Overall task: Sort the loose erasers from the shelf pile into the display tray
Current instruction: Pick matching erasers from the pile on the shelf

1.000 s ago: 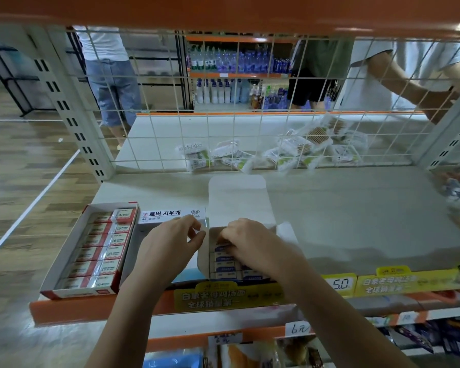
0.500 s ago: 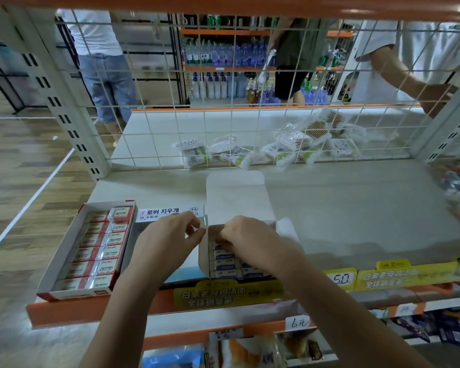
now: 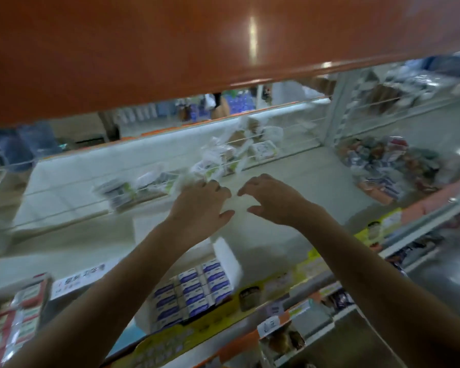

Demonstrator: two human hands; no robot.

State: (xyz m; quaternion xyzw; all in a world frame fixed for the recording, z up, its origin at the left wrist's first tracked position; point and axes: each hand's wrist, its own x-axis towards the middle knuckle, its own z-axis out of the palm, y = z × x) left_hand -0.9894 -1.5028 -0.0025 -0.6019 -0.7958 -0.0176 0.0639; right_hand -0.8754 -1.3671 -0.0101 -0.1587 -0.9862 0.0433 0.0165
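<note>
Both hands are now stretched deep over the shelf (image 3: 290,166), twd the back. The left hand (image 3: 199,205) has its fingers spread and loosely bent, fingertips at a clear wrapped packet at the wire back; I cannot tell if it already touches it. The right hand (image 3: 274,200) is just beside it, fingers bent, thumb apart, holding nothing.

The display tray (image 3: 194,290), a white box w/ an open flap, stands at the front edge under the forearms, w/ rows of blue-label erasers already inside. The loose pile (image 3: 391,166) lies well apart at the right end of the shelf; it is too blurred to read single pieces.

Judgement: the erasers are small, light, stiff blocks, prob. a bit slippery in film or paper sleeve, not fragile. Best to pinch one across the short sides, or scoop a few together.

Vs half a second ago: then both hands were at the tray opening, fingers down on the erasers. Now they left the tray and went forward, and the head turned right and lower, so the upper orange shelf (image 3: 170,49) covers much of the view.
</note>
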